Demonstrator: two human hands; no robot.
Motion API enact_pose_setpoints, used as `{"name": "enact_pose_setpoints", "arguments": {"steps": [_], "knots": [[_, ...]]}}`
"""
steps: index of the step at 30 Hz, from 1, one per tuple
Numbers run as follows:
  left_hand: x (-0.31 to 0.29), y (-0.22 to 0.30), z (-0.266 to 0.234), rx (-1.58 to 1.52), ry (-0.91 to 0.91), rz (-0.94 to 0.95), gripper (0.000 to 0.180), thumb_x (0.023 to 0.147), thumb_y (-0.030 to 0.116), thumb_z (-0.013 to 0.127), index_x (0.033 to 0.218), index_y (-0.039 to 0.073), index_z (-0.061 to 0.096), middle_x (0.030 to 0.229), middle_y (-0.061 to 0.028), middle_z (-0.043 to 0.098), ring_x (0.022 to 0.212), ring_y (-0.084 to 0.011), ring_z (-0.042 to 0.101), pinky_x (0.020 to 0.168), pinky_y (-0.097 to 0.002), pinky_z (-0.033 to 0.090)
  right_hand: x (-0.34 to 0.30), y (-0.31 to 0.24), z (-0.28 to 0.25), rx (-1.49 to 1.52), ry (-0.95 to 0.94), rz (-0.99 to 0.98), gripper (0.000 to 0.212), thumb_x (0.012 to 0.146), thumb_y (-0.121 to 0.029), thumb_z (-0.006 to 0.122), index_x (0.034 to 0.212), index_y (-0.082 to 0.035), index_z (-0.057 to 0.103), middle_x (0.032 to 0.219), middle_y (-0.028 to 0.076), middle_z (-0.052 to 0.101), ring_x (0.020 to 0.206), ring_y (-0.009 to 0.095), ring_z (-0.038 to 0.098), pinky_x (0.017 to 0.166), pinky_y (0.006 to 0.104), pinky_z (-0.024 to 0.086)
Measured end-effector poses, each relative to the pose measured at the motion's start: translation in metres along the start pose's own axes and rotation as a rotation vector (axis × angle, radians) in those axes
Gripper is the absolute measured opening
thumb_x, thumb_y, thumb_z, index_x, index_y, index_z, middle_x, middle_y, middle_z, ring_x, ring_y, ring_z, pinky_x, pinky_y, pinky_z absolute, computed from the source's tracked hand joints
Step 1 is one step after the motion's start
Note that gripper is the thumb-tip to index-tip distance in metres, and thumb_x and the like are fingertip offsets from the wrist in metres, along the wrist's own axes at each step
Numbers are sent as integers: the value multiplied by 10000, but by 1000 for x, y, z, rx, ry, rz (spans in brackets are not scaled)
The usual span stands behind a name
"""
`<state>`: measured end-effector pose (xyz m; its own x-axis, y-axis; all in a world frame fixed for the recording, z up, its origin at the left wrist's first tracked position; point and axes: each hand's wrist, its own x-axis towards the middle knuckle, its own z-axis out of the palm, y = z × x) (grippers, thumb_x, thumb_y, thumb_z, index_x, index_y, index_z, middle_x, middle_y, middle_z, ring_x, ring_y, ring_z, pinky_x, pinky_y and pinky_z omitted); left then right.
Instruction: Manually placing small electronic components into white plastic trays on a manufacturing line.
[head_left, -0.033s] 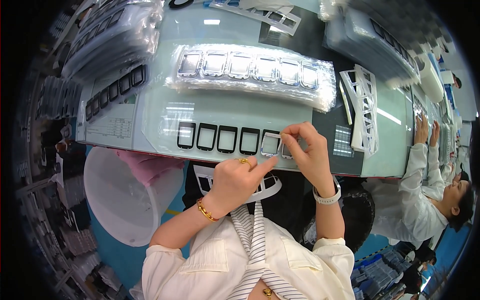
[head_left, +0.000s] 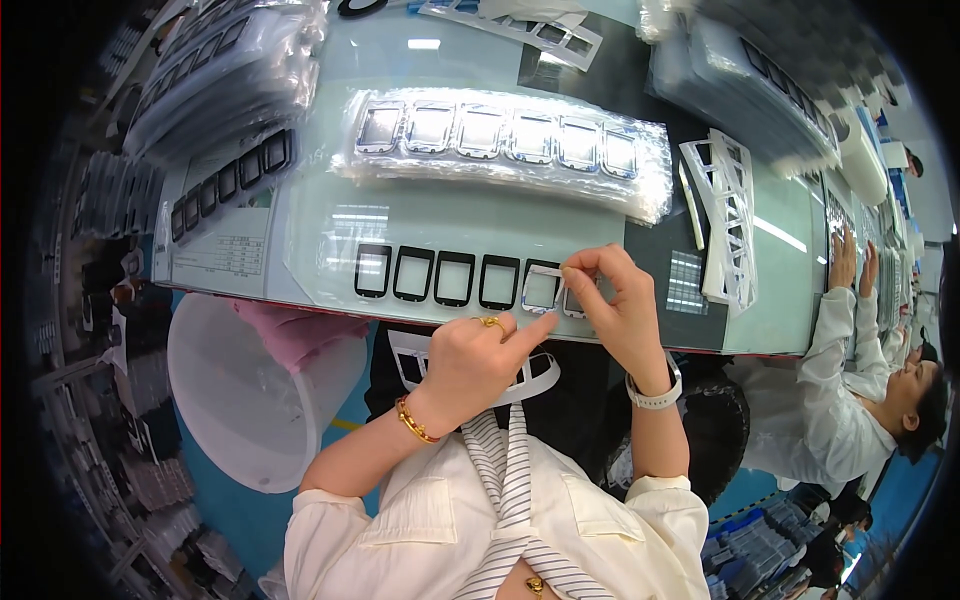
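Along the table's front edge lies a row of rectangular black-bordered panels (head_left: 454,297) with clear windows. At the fifth, a panel with a whitish edging (head_left: 541,291), my right hand (head_left: 622,305) pinches a thin white strip (head_left: 547,270) at the upper right corner between thumb and forefinger. My left hand (head_left: 468,362) has its index finger stretched out to this panel's lower edge, the other fingers curled; nothing shows in it. The panel at the right end (head_left: 573,306) is partly covered by my right hand. A white cut-out sheet (head_left: 541,378) lies below my left hand, partly hidden.
Behind the row sits a plastic-wrapped stack of trays (head_left: 500,172) holding framed panels. More wrapped stacks (head_left: 235,85) stand left and back right. A white lattice sheet (head_left: 727,220) lies at right. A white bin (head_left: 235,400) stands at lower left; a co-worker (head_left: 840,400) is at right.
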<state>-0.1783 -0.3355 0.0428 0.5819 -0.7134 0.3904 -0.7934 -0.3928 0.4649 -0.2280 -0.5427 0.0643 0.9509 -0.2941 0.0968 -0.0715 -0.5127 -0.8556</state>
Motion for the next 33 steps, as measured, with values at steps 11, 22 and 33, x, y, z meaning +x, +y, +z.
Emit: {"name": "enact_pose_setpoints", "arguments": {"steps": [11,22,33], "knots": [[3,2,-2,-15,-60,5,317,830,100,733,1127,197,785,649,8,536,513,-165,576,489,-317,458,7,1,3,-158,24,-158,79,921,10,723,995,25,700,1065,119,676,917,243,670,788,336,549],[2,3,-2,-37,-65,-25,283,841,115,747,1111,192,786,666,2,584,530,-172,598,500,-320,476,7,-7,7,-497,1,-288,153,862,-2,752,1006,-25,705,1084,121,664,950,323,630,809,415,519],[1,3,-2,-56,-52,-24,278,867,151,770,1142,195,786,650,-1,575,519,-190,580,492,-334,456,-7,-12,-3,-666,14,-388,417,770,67,694,1137,-119,760,1136,59,673,975,277,606,818,396,436]]}}
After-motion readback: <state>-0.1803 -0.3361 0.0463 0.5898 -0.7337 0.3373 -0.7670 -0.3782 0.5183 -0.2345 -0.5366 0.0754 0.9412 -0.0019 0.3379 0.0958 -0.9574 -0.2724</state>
